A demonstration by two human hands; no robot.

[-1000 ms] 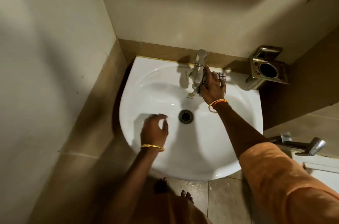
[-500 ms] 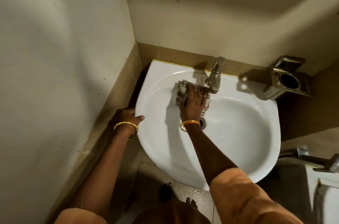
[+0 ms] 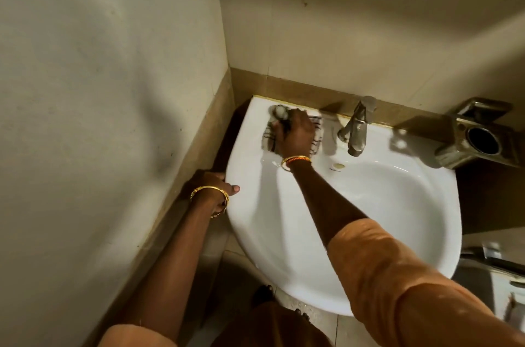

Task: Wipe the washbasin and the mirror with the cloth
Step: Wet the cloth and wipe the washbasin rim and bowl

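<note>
Since the frame half a second earlier, the right hand (image 3: 295,133) had carried the cloth (image 3: 316,133) away from the inner slope of the bowl beside the tap, up and left to the flat back-left corner of the washbasin (image 3: 284,233), in the upper middle of the frame; the left hand (image 3: 211,186) had kept its place on the rim. At the left of the frame stood one pale wall above a brown tiled band. Next, left of centre, the left hand gripped the basin's left edge, thumb lying on the white rim and fingers curled out of sight beneath; two gold bangles (image 3: 210,193) showed at that wrist. Further right, the right hand pressed down on the single checked cloth; its blurred fingers hid whether they were spread or curled. One gold and orange bangle (image 3: 295,160) circled that wrist. There was one white washbasin, filling the centre. Right of the cloth rose one steel tap (image 3: 356,128), apart from the hand. At the upper right sat one metal holder (image 3: 474,133) with a round opening. No mirror showed.
</note>
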